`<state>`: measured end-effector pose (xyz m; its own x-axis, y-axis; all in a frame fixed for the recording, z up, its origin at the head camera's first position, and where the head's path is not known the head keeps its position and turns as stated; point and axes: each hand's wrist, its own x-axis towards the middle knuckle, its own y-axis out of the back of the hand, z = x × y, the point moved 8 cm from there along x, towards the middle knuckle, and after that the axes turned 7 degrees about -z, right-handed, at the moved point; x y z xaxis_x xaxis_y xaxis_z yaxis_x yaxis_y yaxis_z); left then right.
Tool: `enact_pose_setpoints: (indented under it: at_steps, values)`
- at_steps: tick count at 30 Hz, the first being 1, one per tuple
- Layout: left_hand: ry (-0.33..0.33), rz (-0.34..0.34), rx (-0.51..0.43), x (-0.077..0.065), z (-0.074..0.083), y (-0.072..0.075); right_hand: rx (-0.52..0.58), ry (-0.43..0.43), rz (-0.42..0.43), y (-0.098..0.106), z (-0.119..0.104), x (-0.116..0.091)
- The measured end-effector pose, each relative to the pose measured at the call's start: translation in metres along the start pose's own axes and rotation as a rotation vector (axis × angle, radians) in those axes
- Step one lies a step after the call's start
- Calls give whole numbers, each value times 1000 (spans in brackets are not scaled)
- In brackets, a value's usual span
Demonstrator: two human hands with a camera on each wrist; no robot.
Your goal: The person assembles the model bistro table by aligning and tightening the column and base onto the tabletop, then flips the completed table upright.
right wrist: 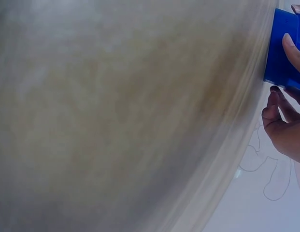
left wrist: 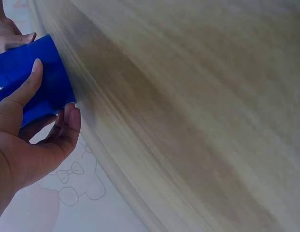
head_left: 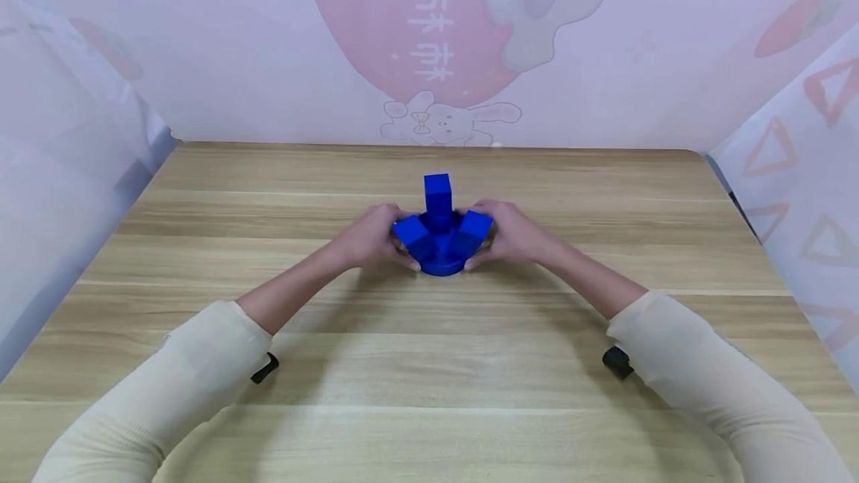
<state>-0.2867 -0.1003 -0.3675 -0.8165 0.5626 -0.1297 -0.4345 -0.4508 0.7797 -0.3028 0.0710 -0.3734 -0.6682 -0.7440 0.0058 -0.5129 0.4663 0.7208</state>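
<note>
A glossy blue object [head_left: 441, 256] with a round base and three square-ended blocks stands at the middle of the table, between both hands. One block rises at the back and two lean outward at the front. The left hand [head_left: 374, 237] grips its left side, and the right hand [head_left: 508, 233] holds the opposite side. In the left wrist view, the thumb lies along the blue wall [left wrist: 55, 72], with the other fingers curled at the far side. The right wrist view catches only part of the blue object [right wrist: 280, 53], with the right thumb against it and fingers bent beneath.
The wood-grain table [head_left: 443, 379] extends around the hands. A pale printed backdrop [head_left: 235, 43] rises behind its far edge, with white sheets [head_left: 60, 133] at the sides. Small black devices [head_left: 617, 362] show under both light sleeves.
</note>
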Motion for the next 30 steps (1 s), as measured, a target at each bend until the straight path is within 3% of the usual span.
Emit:
enact_pose_setpoints:
  at_steps: [5,16,30]
  values:
    - [25,7,-57,2,-4,-2,19,7,0,-1,1,1]
    - [37,15,-88,5,-8,-4,-12,-42,51,0,2,-4]
    - [13,-2,-142,6,-8,-7,-7,-3,50,-3,1,-7]
